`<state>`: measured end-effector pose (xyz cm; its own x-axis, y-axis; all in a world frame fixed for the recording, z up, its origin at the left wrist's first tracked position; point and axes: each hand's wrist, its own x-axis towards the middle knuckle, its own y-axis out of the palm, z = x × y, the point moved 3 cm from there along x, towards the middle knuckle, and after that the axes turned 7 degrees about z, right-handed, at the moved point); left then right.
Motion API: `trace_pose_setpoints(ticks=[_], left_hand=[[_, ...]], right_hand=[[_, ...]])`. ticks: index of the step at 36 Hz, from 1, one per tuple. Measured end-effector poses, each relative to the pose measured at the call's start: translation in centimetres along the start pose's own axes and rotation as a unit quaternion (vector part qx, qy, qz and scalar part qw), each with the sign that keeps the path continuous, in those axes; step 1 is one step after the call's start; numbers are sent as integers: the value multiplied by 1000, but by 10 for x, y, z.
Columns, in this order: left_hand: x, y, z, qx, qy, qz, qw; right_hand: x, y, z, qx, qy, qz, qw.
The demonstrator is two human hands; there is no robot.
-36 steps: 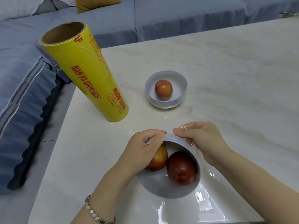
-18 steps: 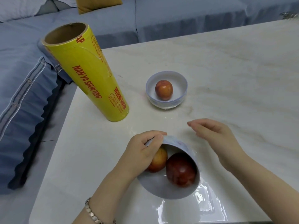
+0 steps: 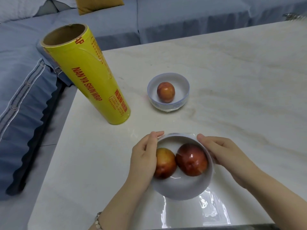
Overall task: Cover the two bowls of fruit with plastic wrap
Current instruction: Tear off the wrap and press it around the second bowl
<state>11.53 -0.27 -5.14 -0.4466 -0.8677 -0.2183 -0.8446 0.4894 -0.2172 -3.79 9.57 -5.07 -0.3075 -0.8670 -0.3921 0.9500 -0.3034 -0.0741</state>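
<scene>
Bare left hand (image 3: 143, 161), bare right hand (image 3: 223, 155), silvery linked bracelet (image 3: 98, 221)

Both hands (image 3: 146, 156) grip wrapped near bowl (image 3: 181, 188).

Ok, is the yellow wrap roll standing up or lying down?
Standing up: the yellow wrap roll rests on its end on the table, open cardboard core facing up.
</scene>
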Motion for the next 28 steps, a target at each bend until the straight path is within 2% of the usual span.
trace_pose_setpoints(ticks=[4, 8, 11, 15, 19, 22, 28], left_hand=[[-1, 3, 5, -3, -7, 26, 1000], [2, -2, 4, 5, -1, 48, 999], [13, -4, -6, 6, 9, 95, 995], [19, 3, -12, 59, 14, 179, 982], [15, 4, -11, 66, 23, 224, 972], [13, 1, -12, 66, 30, 247, 966], [16, -1, -11, 64, 45, 260, 962]], right_hand=[[-1, 0, -2, 44, 4, -36, 998], [1, -2, 0, 64, 15, -34, 997], [5, -1, 7, 61, 17, -21, 998], [12, 0, 15, 11, 21, 11, 1000], [17, -4, 19, -17, 74, 83, 994], [20, -3, 25, -33, 77, 119, 989], [26, 3, 36, -114, 38, 129, 984]])
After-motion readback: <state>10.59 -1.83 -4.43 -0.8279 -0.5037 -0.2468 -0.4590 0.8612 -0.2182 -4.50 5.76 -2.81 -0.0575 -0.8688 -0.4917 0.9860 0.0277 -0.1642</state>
